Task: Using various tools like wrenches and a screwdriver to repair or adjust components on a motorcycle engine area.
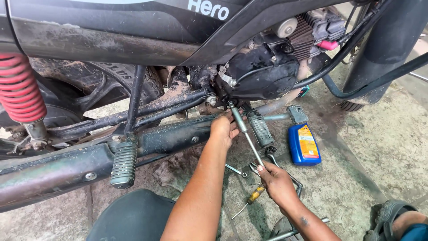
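Fingers (232, 132) of the left hand (223, 129) are curling around the upper part of a long socket wrench (245, 134), steadying its shaft just below the point where its head is meeting a bolt (230, 104) low on the black engine case (263, 76) of the motorcycle. Lower down, the right hand (276, 180) is clenching the near end of the same tool, so both hands are gripping it and it is slanting from the engine down toward the person. Judging from this, the wrench is already seated on the fastener and the turning is under way or about to begin; whether the bolt is loosening or tightening cannot be told, and the fastener is still in place.

On the concrete floor (383, 147), a blue oil bottle (304, 143) is lying just beside the footpeg (260, 129), its cap apparently still on, which suggests the oil is not yet being poured. A yellow-handled screwdriver (250, 199) and a spanner (236, 170) are lying near the right hand, untouched. The muddy exhaust pipe (80, 167) is running across below the frame, and a red rear spring (18, 89) is showing at far left. A sandalled foot (392, 218) is resting at the lower right corner.
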